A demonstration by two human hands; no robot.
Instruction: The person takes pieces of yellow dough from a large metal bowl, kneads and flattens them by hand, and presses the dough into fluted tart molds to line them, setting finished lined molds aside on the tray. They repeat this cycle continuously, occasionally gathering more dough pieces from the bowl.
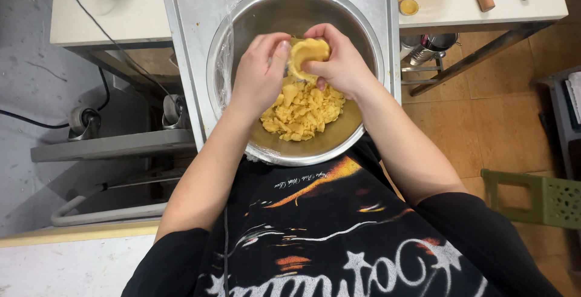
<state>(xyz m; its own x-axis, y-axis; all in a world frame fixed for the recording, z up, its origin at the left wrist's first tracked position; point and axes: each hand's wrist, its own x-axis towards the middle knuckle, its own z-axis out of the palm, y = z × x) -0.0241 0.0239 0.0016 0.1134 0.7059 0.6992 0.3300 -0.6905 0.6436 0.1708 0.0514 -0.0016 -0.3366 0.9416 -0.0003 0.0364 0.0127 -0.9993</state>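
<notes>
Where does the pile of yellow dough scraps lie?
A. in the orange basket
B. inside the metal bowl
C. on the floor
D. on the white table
B: the dough scraps lie heaped inside the metal bowl, under the two hands, which hold a round dough shell above them.

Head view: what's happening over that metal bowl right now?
A person holds a dough-lined tart shell over a steel bowl. The right hand cups the shell while the left hand presses its edge. Yellow dough scraps lie in the bowl, which sits on a metal tray.
</notes>
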